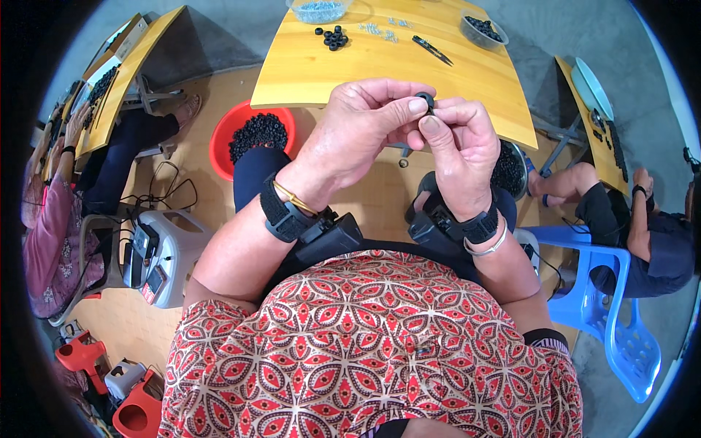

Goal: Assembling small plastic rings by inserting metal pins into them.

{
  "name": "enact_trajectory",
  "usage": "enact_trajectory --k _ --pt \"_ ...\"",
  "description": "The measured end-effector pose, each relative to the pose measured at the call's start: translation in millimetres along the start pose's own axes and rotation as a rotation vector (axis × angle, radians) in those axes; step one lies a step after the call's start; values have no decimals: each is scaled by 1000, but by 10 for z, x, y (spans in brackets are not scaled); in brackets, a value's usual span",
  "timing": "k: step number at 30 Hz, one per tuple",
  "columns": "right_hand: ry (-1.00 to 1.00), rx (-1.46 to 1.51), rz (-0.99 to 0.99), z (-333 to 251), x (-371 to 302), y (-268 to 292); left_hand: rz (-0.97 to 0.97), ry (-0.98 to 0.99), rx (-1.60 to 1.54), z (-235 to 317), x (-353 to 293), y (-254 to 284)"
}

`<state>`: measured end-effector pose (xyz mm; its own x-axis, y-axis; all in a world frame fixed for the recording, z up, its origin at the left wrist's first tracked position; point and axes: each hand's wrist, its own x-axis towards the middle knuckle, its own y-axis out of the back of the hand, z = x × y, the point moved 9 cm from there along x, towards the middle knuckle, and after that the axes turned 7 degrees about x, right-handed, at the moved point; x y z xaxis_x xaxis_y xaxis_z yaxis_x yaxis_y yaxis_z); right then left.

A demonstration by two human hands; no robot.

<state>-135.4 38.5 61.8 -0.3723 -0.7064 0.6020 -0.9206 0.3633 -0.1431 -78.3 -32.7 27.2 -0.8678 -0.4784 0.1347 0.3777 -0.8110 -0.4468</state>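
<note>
Over the yellow table's (314,77) edge, black piece (426,96) in fingertip pinch of left grip (349,131) and right grip (465,155)

Yellow table (310,77) bearing two tubs (318,20), black rings (334,38), pale pieces (373,29), black tool (432,50)

My shirt (365,343): red petals on cream, dark outlines
My round piece (426,97): black
My counter (299,69): yellow wood
Basin (221,139): red
Plastic chair (634,355): bright blue
</note>
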Motion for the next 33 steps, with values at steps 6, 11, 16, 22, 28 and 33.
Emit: enact_trajectory --k 6,11,16,22,28,33 --pt "-157 0 -85 79 10 -20 -103 54 -28 -14 46 40" --pt "-153 8 -203 54 63 24 -142 57 -46 -11 55 44" --pt "-1 -419 -465 -11 92 -165 -198 39 -48 7 48 -35" --pt "-16 -384 -499 -26 74 -245 -202 34 -43 12 32 -76" --pt "19 -331 -493 -76 65 -280 -218 53 -50 7 13 -110" --pt "54 -348 -444 -96 51 -237 -222 42 -55 -32 26 -156"
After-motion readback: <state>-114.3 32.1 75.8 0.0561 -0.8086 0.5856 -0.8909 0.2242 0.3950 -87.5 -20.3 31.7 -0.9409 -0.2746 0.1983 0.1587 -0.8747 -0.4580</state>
